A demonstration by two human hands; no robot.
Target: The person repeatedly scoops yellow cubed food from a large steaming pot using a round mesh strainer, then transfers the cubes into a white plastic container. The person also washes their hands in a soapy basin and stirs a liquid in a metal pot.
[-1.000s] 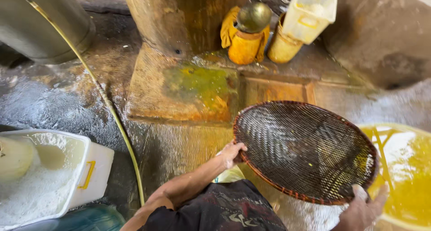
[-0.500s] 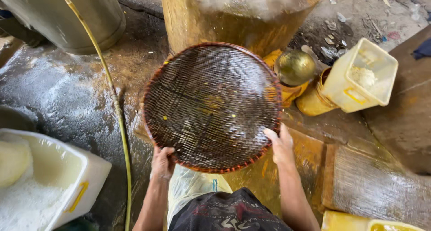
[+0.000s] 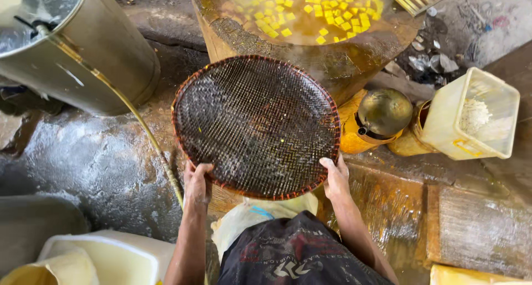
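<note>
Raised woven tray [image 3: 256,124], both hands' grip clamped on rim, vat [image 3: 310,36] holding yellow cubes [image 3: 299,11]

The light is soft daylight, bright at the top right and darker at the bottom left. The wet floor [image 3: 94,163] shines with white glare. The metal drum [image 3: 83,58] has a bright shine too. The woven tray [image 3: 256,127] looks sharp. Steam makes the vat [image 3: 310,19] hazy. The edges bend a little.
</note>
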